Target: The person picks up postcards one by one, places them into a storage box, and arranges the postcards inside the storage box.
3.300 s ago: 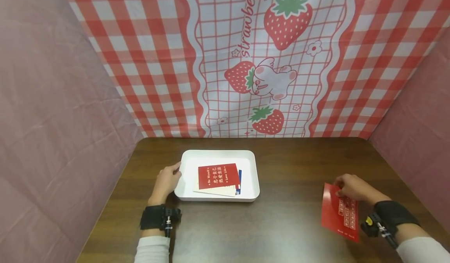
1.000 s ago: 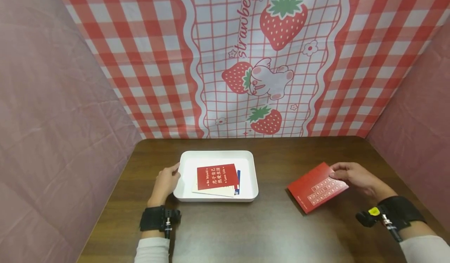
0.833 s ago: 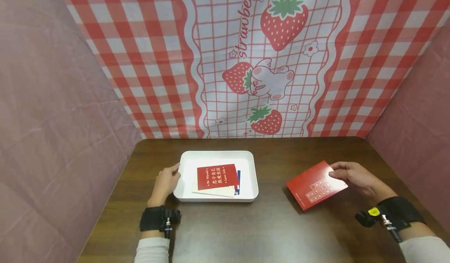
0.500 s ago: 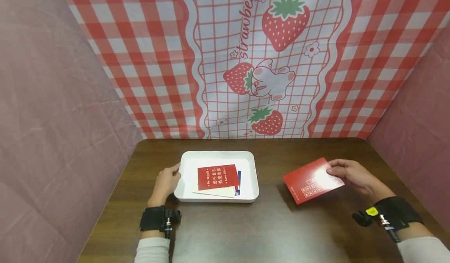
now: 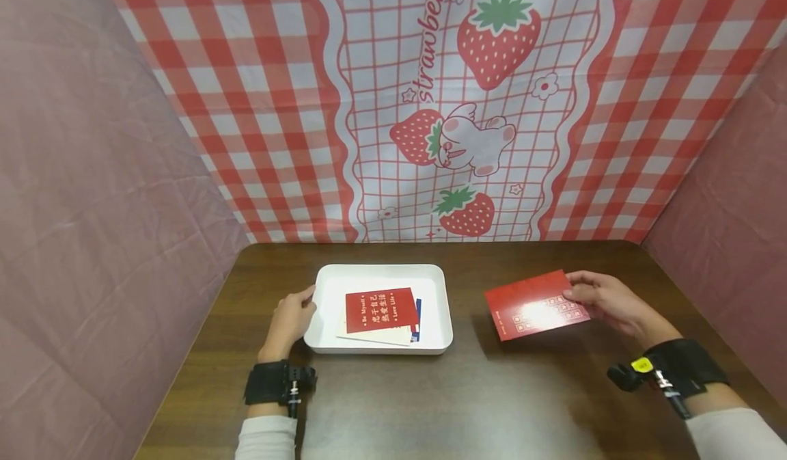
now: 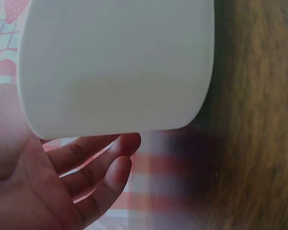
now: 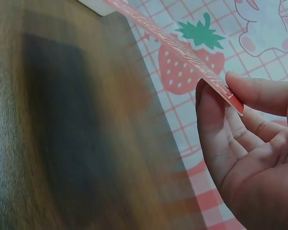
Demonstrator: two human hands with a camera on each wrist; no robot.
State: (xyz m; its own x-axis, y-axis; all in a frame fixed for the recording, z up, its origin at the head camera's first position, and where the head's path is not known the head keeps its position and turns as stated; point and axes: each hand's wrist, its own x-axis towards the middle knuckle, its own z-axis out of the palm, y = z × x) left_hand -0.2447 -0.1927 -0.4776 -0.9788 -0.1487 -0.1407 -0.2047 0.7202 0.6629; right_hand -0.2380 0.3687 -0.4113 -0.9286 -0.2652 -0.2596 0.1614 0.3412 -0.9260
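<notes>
A red card (image 5: 535,304) printed with rows of small boxed characters hangs above the table at the right. My right hand (image 5: 609,303) pinches its right edge between thumb and fingers; the right wrist view shows the card (image 7: 173,48) almost edge-on. On the left, my left hand (image 5: 290,320) grips the left rim of a white tray (image 5: 438,286). In the left wrist view, its fingers (image 6: 117,175) curl beside the tray's end wall. Inside the tray lies a red card with gold lettering (image 5: 381,309), on top of a cream card (image 5: 375,337) and a mostly covered blue one (image 5: 419,309).
The brown wooden table (image 5: 467,405) stretches between and in front of both hands. Behind it hangs a red-and-white strawberry cloth (image 5: 467,125). Pink fabric (image 5: 123,207) closes off the left side, with more at the right.
My right hand has lifted the red card from the right part of the table, turned it, and moved it leftward and away from me. The left hand and tray stay put.
</notes>
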